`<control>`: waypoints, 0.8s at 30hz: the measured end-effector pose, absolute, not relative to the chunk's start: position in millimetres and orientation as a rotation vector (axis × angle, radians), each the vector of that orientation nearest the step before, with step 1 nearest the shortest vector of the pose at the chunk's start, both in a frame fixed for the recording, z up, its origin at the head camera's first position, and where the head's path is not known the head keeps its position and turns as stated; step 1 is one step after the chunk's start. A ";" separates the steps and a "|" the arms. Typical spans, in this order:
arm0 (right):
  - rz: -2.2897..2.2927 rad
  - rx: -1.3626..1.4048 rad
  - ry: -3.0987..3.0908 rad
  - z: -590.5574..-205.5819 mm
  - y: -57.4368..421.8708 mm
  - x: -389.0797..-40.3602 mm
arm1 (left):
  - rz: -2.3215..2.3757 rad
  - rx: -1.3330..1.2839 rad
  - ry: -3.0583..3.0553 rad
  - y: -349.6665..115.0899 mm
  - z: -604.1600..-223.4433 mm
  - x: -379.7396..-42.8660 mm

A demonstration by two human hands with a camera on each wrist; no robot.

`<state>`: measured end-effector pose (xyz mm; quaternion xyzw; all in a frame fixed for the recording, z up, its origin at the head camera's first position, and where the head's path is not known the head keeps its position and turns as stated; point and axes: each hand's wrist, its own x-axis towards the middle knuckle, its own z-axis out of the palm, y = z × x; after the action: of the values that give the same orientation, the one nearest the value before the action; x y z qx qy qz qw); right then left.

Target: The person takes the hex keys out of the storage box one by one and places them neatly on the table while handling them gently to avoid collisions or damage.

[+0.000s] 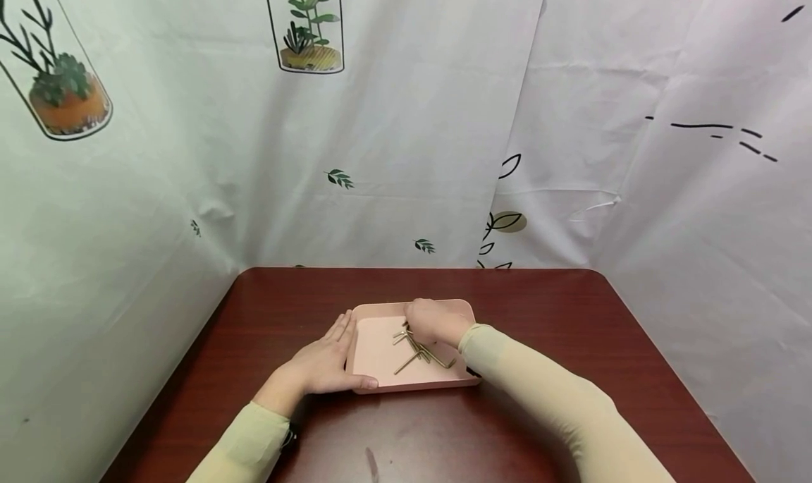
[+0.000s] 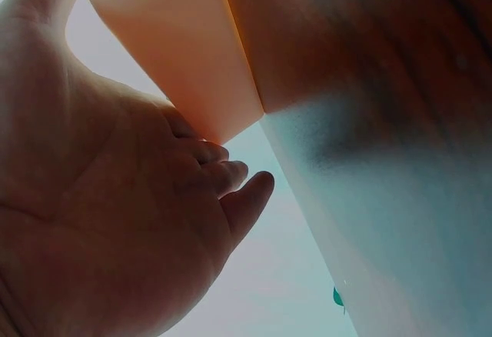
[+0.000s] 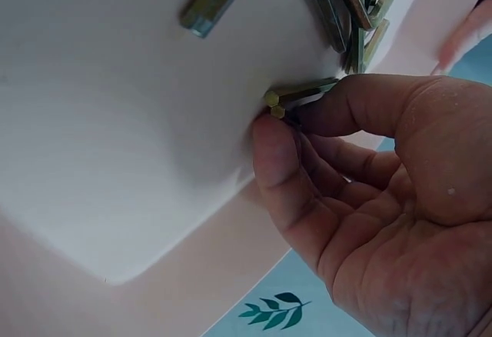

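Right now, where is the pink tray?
In the head view, the pink tray sits on the table, below the picture's centre, with the left hand at its left edge and the right hand over its right half.

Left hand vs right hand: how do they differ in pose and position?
Fingers: the left hand has them extended along the outside of the tray; the right hand has them curled.
Position: the left hand is at the tray's left side, its thumb by the near rim; the right hand reaches inside.
Contact: the left hand touches the tray; the right hand pinches at a hex key.
Shared: both are bare, with pale sleeves.
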<state>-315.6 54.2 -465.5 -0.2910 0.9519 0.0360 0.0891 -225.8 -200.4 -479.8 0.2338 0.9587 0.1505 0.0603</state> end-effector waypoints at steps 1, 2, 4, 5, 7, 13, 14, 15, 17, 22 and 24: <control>0.105 -0.864 2.833 -465.5 54.3 -315.6 | 0.454 0.707 2.901 -200.3 -480.1 -225.9; 0.107 -0.863 2.834 -465.6 54.4 -315.7 | 0.455 0.707 2.902 -200.2 -480.4 -225.9; 0.105 -0.866 2.835 -465.5 54.8 -315.6 | 0.456 0.706 2.903 -200.0 -480.5 -226.0; 0.102 -0.869 2.837 -465.4 54.9 -315.5 | 0.454 0.706 2.905 -200.0 -480.7 -226.1; 0.092 -0.869 2.841 -465.2 55.4 -315.5 | 0.449 0.707 2.906 -200.2 -481.1 -226.5; 0.077 -0.871 2.857 -464.1 56.8 -314.7 | 0.447 0.707 2.905 -200.6 -482.2 -227.2; 0.087 -0.862 2.855 -464.2 56.9 -314.9 | 0.448 0.706 2.905 -200.7 -482.3 -227.4; 0.100 -0.849 2.856 -464.6 57.0 -315.4 | 0.449 0.707 2.905 -200.7 -482.1 -227.3; 0.122 -0.826 2.851 -464.9 57.0 -316.9 | 0.450 0.706 2.905 -200.8 -481.6 -227.2; 0.112 -0.783 2.833 -464.5 57.6 -321.4 | 0.439 0.700 2.906 -200.2 -479.6 -226.7; 0.098 -0.771 2.831 -462.9 58.8 -321.9 | 0.434 0.700 2.906 -199.7 -479.4 -226.6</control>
<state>-321.9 58.8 -462.9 -0.2611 0.9593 0.0334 0.1026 -226.6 -199.7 -479.4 0.2315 0.9603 0.1433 0.0606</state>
